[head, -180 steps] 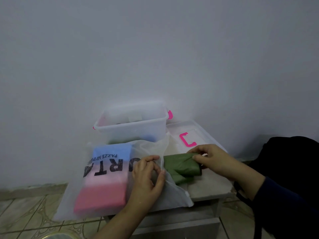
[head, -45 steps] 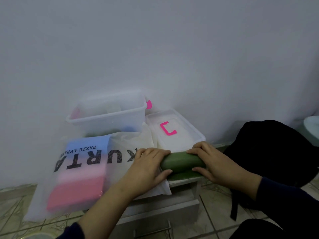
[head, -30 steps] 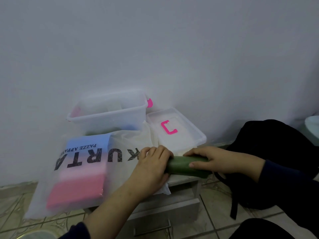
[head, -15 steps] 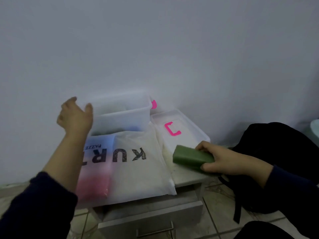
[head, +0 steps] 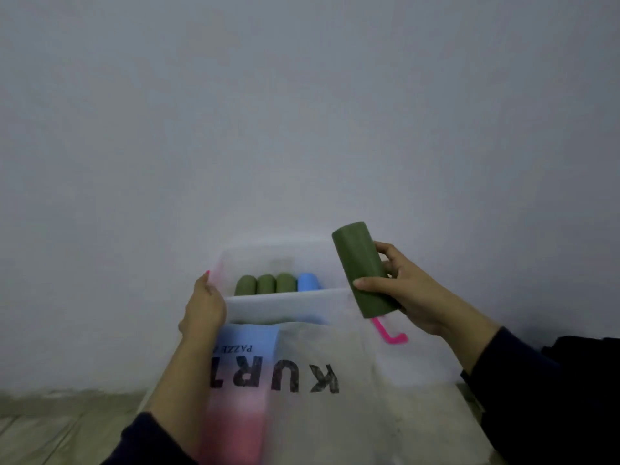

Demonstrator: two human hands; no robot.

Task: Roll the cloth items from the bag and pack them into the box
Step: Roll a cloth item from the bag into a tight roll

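Room remains right of the blue roll in the clear box; right hand fingers grip a green cloth roll, left hand fingers clasp the box's left rim.

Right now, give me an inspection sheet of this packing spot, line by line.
Surface: mostly covered by the bag; support not visible.
Job's things: clear box holds three green rolls and a blue roll; another green roll is held above its right end; printed bag shows blue and pink cloth inside.
Clutter: pink-handled lid beside the box.
Hands: left hand grips the box's left rim; right hand holds the roll.
Cables: nothing seen.
Surroundings: plain wall, tiled floor.
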